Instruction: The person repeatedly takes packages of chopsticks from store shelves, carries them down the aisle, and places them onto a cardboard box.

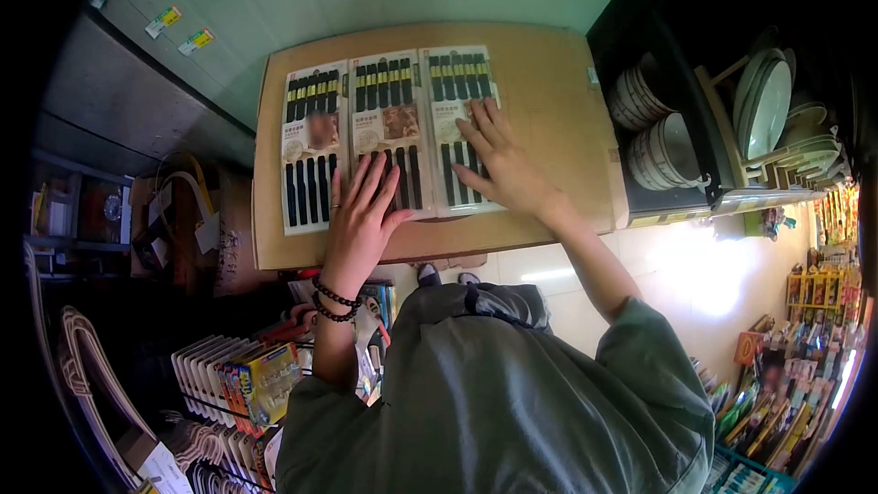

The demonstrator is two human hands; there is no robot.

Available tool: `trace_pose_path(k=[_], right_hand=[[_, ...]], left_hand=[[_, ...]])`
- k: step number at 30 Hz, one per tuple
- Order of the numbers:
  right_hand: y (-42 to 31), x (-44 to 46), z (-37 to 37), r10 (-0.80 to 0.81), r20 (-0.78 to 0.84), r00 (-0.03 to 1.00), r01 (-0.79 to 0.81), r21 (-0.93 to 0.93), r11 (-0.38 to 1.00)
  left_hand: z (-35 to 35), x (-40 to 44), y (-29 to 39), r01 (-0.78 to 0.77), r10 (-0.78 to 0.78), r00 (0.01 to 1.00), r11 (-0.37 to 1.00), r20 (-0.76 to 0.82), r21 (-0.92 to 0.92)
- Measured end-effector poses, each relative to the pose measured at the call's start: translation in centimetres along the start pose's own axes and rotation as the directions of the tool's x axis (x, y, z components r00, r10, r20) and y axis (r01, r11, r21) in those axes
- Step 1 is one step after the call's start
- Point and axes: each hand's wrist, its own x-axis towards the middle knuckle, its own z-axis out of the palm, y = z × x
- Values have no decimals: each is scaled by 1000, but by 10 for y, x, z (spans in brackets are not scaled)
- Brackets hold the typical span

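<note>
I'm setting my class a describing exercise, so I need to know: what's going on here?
A person has three packs of what look like chopsticks side by side on a cardboard surface. The left hand, spread open, lies over the lower part of the middle pack and reaches the edge of the left pack. The right hand, also spread, lies on the right pack. Neither hand is lifting anything. Bowls are stacked off to the right.

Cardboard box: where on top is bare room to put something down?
Bare: right side of the box, between three packs and the bowls, beyond the right arm; a thin near-edge strip. Crowded: left and middle: packs, left hand and right hand.
</note>
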Motion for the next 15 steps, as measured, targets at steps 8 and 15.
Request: trace_pose_path(k=[8, 15], right_hand=[[-2, 2, 3, 28, 5, 1000, -27, -24, 999], [-3, 1, 2, 41, 11, 999, -41, 9, 999]], left_hand=[[-1, -1, -2, -10, 10, 1000, 1000, -12, 15], [0, -1, -5, -11, 12, 1000, 999, -14, 36]])
